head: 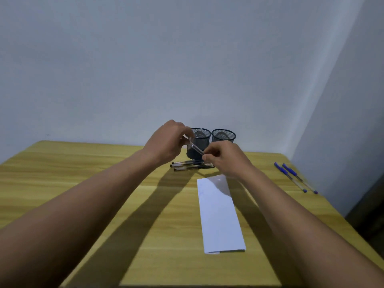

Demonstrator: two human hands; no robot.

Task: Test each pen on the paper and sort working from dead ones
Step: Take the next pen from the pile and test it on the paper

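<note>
Pale grey walls back a yellow wooden table (83, 183). Above it, a clear-barrelled pen (195, 148) slants between both hands: left hand (166, 142) pinches its upper end, right hand (224, 156) pinches its lower end. Below lie three dark pens (191, 165), before two black mesh cups (212, 140). Nearer lies a folded white paper (220, 215); two blue pens (295, 177) rest far right.

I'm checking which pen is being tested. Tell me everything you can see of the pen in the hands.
The pen is slim, with a clear, plastic-looking barrel. It is held in the air, slanting from upper left down to lower right, in front of the left mesh cup. The left hand pinches its upper end and the right hand pinches its lower end. Its cap and tip are too blurred to make out.
</note>
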